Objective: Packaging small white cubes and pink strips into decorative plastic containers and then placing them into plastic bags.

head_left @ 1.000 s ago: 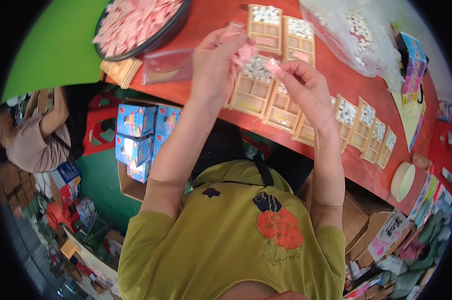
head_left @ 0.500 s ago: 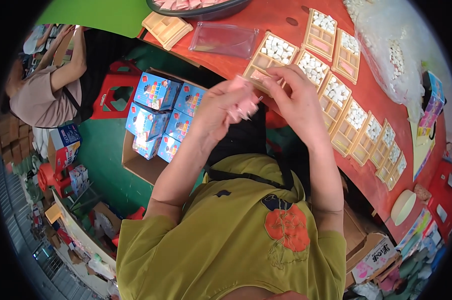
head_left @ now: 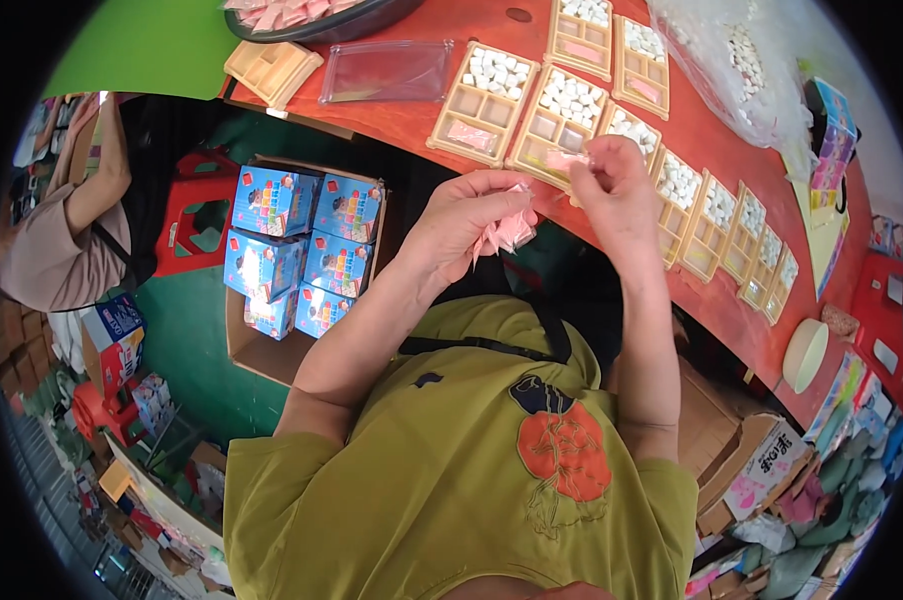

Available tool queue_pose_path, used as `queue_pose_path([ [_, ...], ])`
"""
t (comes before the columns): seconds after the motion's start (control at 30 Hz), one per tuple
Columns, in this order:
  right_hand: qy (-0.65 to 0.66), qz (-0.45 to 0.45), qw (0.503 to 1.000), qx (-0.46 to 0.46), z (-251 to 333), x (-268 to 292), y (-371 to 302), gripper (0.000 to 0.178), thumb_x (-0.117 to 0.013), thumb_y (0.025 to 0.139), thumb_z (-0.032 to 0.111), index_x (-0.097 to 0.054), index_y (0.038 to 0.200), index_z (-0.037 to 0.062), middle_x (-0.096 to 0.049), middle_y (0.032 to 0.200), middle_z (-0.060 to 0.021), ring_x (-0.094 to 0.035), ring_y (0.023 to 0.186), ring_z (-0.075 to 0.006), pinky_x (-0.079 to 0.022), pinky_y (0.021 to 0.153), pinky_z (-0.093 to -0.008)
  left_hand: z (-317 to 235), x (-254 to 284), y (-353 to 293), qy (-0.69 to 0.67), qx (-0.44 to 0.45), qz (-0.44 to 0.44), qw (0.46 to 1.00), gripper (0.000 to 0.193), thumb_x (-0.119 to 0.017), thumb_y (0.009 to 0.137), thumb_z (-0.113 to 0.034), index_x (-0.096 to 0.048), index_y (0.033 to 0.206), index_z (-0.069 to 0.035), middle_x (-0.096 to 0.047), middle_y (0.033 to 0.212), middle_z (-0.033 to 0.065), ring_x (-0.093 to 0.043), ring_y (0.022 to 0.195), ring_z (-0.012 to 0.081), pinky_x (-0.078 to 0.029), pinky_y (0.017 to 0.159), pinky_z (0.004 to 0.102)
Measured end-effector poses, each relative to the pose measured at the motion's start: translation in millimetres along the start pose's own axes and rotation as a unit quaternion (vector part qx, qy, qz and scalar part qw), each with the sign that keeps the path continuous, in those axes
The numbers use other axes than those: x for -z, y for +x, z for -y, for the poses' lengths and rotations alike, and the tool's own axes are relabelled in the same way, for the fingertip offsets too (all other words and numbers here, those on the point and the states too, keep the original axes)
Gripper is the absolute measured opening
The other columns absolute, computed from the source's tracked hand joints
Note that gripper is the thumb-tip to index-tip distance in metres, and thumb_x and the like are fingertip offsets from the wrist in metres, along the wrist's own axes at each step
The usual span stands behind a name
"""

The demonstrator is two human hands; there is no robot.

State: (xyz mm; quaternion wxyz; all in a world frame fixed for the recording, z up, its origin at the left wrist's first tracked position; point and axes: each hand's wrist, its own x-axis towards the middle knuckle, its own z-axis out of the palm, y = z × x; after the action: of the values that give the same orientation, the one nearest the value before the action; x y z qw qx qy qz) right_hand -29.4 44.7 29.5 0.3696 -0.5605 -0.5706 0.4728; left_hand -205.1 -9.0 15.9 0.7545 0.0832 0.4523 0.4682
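A bunch of small pink packets [head_left: 509, 234] is gripped in my left hand [head_left: 450, 222], just off the table's near edge. My right hand [head_left: 622, 190] has its thumb and fingers pinched at a single pink packet [head_left: 564, 160], over the front compartment of a beige divided tray [head_left: 534, 150]. White cubes [head_left: 572, 97] fill that tray's far compartment. To its left, another beige tray [head_left: 459, 104] holds white cubes and a pink packet [head_left: 472, 135]. My right hand partly covers the tray beside it on the right.
More trays with white cubes [head_left: 719, 205] curve along the red table [head_left: 392, 118] to the right. Two stand behind. A clear lid [head_left: 387, 72], stacked trays [head_left: 272, 72], a dark basin [head_left: 347, 22] and a plastic bag [head_left: 742, 70] surround them. A carton of blue boxes [head_left: 272, 268] stands below left.
My right hand has moved right from the first tray to its neighbour. A pink packet now lies released in the first tray. My left hand still grips its bunch. The whole view has shifted.
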Motion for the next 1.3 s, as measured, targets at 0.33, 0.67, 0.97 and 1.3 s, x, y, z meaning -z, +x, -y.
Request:
queue_pose_path([
  [0.33, -0.299, -0.035, 0.934, 0.194, 18, -4, -24, 0.024, -0.070, 0.090, 0.024, -0.067, 0.098, 0.0011, -0.064, 0.082, -0.0116, -0.063, 0.071, -0.0237, -0.049, 0.067, -0.0334, -17, 13, -2, 0.062, -0.041, 0.037, 0.997, 0.024, -0.068, 0.092, -0.012, -0.063, 0.108, 0.005, -0.071, 0.088, 0.0128, -0.070, 0.071, 0.0174, -0.053, 0.054, 0.0218],
  [0.67, 0.039, 0.122, 0.991, -0.026, 23, -10, -33, 0.021, -0.068, 0.094, 0.020, -0.071, 0.096, -0.0005, -0.065, 0.073, 0.0028, -0.053, 0.065, -0.0029, -0.043, 0.059, -0.0212, -19, -15, 6, 0.004, -0.190, 0.048, 0.981, 0.020, -0.070, 0.091, -0.012, -0.064, 0.108, -0.002, -0.070, 0.092, 0.0070, -0.068, 0.078, 0.0115, -0.049, 0.055, 0.0203],
  [0.97, 0.064, 0.073, 0.994, -0.054, 7, 9, -37, 0.018, -0.064, 0.097, 0.017, -0.069, 0.099, -0.0004, -0.066, 0.085, 0.0010, -0.057, 0.074, -0.0051, -0.047, 0.069, -0.0195, 6, -32, 2, -0.009, -0.144, 0.011, 0.990, 0.028, -0.074, 0.087, -0.008, -0.061, 0.110, 0.002, -0.068, 0.094, 0.0088, -0.068, 0.077, 0.0142, -0.057, 0.062, 0.0256],
  [1.3, -0.025, -0.056, 0.996, 0.065, 9, 36, -24, 0.020, -0.064, 0.098, 0.018, -0.068, 0.103, -0.0007, -0.062, 0.083, 0.0041, -0.053, 0.078, -0.0032, -0.044, 0.071, -0.0194, 12, -48, 8, 0.044, -0.105, 0.017, 0.993, 0.027, -0.074, 0.084, -0.001, -0.062, 0.108, 0.003, -0.068, 0.089, 0.0089, -0.065, 0.067, 0.0116, -0.051, 0.055, 0.0223],
])
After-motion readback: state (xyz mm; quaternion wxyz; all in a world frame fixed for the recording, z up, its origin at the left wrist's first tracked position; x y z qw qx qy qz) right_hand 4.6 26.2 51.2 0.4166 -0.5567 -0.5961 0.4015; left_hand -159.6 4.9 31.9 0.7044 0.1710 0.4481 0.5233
